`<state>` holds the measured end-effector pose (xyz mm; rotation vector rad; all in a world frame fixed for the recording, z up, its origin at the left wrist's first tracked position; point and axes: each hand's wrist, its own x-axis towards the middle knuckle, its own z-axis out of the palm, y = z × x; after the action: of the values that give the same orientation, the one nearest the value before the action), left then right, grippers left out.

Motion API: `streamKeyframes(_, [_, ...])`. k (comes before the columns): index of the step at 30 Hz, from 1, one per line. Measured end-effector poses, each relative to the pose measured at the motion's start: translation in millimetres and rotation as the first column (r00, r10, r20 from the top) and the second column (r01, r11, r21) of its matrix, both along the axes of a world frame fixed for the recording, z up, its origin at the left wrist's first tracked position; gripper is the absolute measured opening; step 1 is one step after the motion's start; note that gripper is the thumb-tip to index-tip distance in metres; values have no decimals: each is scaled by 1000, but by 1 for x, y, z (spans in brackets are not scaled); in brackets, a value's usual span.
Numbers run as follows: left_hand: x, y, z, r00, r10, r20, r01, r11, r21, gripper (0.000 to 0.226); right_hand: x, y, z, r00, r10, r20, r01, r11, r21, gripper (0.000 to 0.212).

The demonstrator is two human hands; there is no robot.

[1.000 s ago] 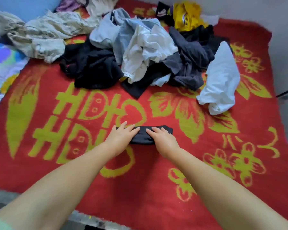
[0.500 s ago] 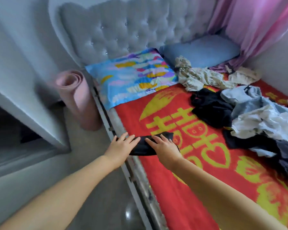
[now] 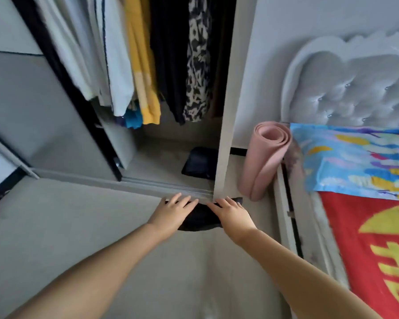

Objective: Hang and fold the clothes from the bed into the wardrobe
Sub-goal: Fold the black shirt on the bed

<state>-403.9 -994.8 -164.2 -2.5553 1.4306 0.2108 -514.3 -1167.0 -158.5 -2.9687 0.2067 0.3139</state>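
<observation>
The small folded black cloth garment (image 3: 199, 218) is held out in mid-air above the pale floor, just short of the open wardrobe's grey sliding-door track (image 3: 171, 188). It looks light and limp: its lower edge sags in a shallow curve between the wrists, so I judge it would slump open unless carried from both ends, with support underneath. Nothing about it looks fragile or slippery.

The left hand (image 3: 172, 211) sits at the garment's nine o'clock end and the right hand (image 3: 232, 211) at its three o'clock end, each with fingers laid nearly straight and a little spread over the top of the fold. The thumbs are hidden below, so whether they pinch the cloth from underneath I cannot tell.

At twelve o'clock from the hands stands the white wardrobe upright panel (image 3: 230, 111). Beyond the track, at eleven to twelve o'clock, another dark folded item (image 3: 199, 163) lies on the wardrobe floor, and above it hang white, yellow, black and leopard-print clothes (image 3: 148, 65). At two o'clock a rolled pink foam mat (image 3: 263, 162) stands upright between wardrobe and bed. At three o'clock lies the bed with its red-and-yellow blanket (image 3: 366, 238).
</observation>
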Motion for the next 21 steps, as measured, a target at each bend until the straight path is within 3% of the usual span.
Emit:
streamKeyframes(5, [82,63,2,992,121,31,-122,992,14,80,103,50,-4,991,131,-7,-131,991,11,74])
streamKeyframes(12, [173,67,-9,972,226,65,-225,974,-34,78,222,46,-25,970,242,-37,-241,970,27,73])
streamKeyframes(21, [301,26,-59,953,282,-112,-276,959,69,80,352,-3,-55,952,277,-129,-265,958,106,80])
